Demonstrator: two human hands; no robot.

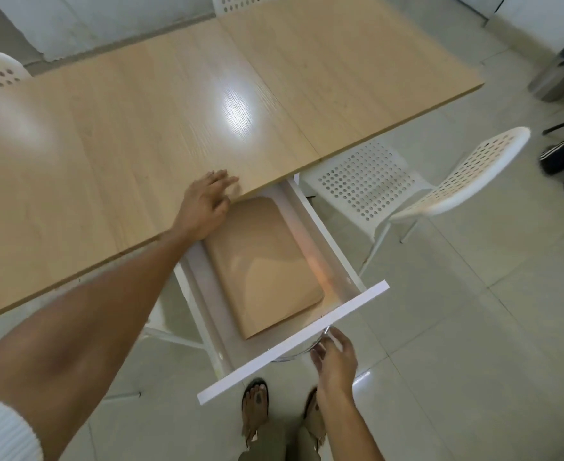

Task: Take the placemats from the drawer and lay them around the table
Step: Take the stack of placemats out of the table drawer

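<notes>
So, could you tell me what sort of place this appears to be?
Probably a home dining area: a long wooden table with an open drawer holding tan placemats, white perforated chairs around it, and a tiled floor.

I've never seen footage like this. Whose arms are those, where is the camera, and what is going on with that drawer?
There is no machine here: a person wears a wide camera on the head, so you look down along their own arms and sandalled feet. The left hand rests with straight fingers on the edge of the wooden table. The right hand is at the metal handle on the white drawer, which is pulled out from under the table; whether it grips the handle is unclear. Inside lies a tan stack of placemats, not yet lifted. White perforated chairs stand around the table.
</notes>
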